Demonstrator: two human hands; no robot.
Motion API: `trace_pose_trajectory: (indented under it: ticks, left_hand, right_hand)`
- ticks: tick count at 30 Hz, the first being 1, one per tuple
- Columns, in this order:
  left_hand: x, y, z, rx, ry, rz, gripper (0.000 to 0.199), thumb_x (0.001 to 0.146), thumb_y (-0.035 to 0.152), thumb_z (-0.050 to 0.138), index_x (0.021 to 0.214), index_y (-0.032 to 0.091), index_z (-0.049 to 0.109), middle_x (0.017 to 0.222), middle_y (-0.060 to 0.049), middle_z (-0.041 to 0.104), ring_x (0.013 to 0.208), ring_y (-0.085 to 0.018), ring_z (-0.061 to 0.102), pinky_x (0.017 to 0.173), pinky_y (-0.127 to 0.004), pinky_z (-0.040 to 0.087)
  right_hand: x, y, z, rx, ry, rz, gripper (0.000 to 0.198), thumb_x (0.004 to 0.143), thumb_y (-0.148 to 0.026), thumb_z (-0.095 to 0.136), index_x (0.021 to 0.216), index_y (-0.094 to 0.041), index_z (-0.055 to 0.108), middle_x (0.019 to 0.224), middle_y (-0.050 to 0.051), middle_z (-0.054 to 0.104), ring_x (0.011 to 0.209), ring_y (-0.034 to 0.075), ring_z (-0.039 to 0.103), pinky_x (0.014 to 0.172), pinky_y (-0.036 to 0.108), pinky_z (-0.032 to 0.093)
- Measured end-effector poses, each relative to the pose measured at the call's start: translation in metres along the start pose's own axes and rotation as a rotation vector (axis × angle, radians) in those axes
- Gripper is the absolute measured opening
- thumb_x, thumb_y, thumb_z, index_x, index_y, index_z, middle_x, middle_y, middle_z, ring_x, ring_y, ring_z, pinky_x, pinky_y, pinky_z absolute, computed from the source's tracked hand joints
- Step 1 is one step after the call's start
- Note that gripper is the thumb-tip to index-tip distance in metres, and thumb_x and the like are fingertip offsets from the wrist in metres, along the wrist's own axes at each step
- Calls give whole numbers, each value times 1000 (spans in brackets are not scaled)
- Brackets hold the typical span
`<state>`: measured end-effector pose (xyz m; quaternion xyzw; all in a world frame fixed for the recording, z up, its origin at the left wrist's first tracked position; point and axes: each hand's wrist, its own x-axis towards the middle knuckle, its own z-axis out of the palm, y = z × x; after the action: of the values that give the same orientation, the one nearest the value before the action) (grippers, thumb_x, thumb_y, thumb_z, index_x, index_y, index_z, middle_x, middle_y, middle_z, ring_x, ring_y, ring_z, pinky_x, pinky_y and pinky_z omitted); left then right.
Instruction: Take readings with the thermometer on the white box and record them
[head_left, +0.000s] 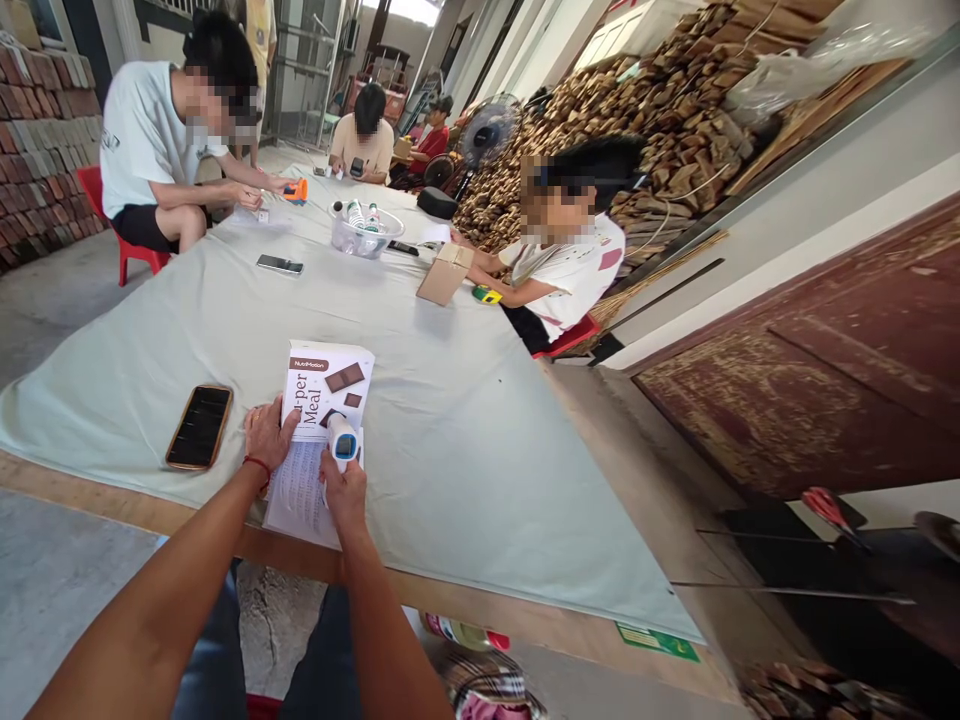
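Sitting at the upper left of the frame, a person in a pale T-shirt (142, 130) has a hand by an orange tool (296, 191), over the bench (480, 420). At the lower left lies a dark phone (199, 428) in an orange-brown case. Just right of it, the left hand (268, 436) touches the left edge of a printed paper (330, 362), left of the frame's middle; I cannot tell if its fingers pinch it. The paper says "NutriMotion" near its top. Over its right side, the right hand (345, 490) is wrapped around a white tool (344, 446) with a blue-rimmed screen. At the upper middle, a clear tub (352, 242) holds bottles (355, 214). Next come a brown box (444, 275), a yellow tape measure (487, 294) and a person in a white top (574, 265).
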<state>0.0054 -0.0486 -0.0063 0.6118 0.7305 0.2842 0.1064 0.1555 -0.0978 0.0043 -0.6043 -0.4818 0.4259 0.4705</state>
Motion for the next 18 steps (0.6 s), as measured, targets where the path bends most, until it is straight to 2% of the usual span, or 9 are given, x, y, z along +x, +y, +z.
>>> trace_pose_trajectory:
  ticks: [11,14,18]
  left_hand:
    - [0,-1,-2,-13,-7,37,43,99,47,36,129,20,53,109,-12,66,113,-29,56,104,-46,34]
    - [1,-1,-4,-24,-25,46,44,98,47,37,127,18,54,111,-13,66,114,-31,56,104,-46,35]
    - [3,-1,-6,-51,-28,45,42,95,48,45,120,17,57,111,-14,66,113,-32,56,103,-47,36]
  right_hand:
    - [-5,-4,-5,126,-53,63,28,70,-50,60,66,-23,55,53,-4,54,53,15,49,54,27,39]
    - [-12,-11,-17,171,-67,18,31,74,-51,58,64,-22,54,55,-4,55,53,13,48,54,25,39]
    - [-25,-22,-43,196,-30,-4,35,73,-54,63,70,-20,59,60,-2,58,56,13,50,55,25,40]
